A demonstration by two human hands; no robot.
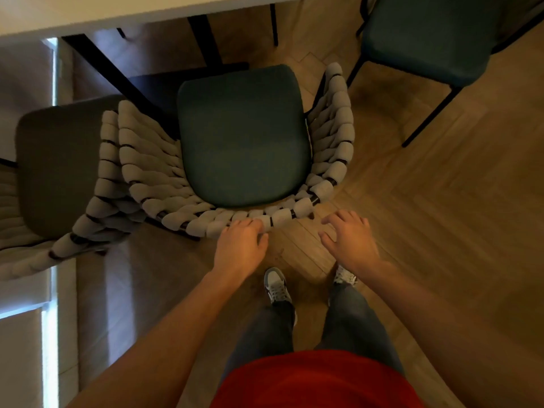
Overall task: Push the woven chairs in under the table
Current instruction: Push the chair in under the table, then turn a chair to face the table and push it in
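L hand on chair back, R hand free.
My left hand fingers curl over the woven chair back rim; right hand open w/ spread fingers, just beside the rim, not touching. Chair's green seat sits mostly out from the white desk, 2nd woven chair pressed against its left.

Both bare forearms extend forward and downward from the torso; left hand palm-down, fingers curled forward, thumb spread to the side; right hand palm-down, fingers spread and loosely bent, gripping nothing; both wrists roughly straight, the hands apart.
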